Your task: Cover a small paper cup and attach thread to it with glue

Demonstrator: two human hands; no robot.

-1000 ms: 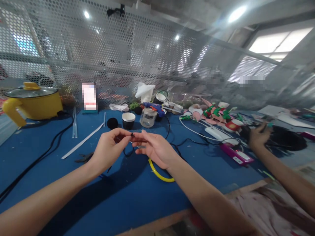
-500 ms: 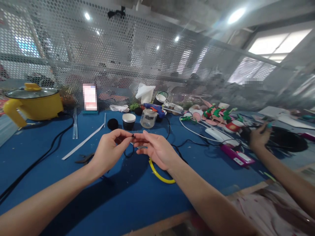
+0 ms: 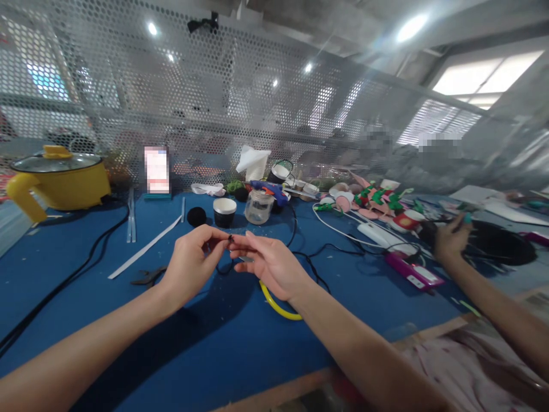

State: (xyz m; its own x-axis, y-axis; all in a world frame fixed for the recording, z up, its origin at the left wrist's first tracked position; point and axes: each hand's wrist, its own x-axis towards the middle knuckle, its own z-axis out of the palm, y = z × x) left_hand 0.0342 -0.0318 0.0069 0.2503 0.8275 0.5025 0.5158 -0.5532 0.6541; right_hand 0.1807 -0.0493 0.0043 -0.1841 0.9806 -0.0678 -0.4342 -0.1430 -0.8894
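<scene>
Between thumb and forefinger, my left hand [image 3: 193, 254] pinches a small dark piece [image 3: 230, 238], too small to name. My right hand [image 3: 274, 260] meets it from the other side, its fingertips at the piece and its lower fingers loosely curled. Under the right wrist a yellow tube [image 3: 278, 309] curves on the blue table [image 3: 206, 355]. Dark-jawed pliers [image 3: 148, 277] lie beside the left wrist. Just beyond the hands are a black ball [image 3: 196, 216], a black-and-white cup [image 3: 225, 213] and a clear glass jar [image 3: 258, 209].
A yellow electric pot [image 3: 64, 183] stands at the left, near a lit phone [image 3: 156, 170]. Behind the jar lies a blue glue gun [image 3: 270, 190]. To the right are a purple power strip [image 3: 414, 270], cables, and a co-worker's hand [image 3: 451, 240] by a black round tray [image 3: 501, 243].
Both hands have shifted very slightly left, still together at the small dark piece. The objects on the table stay where they were.
</scene>
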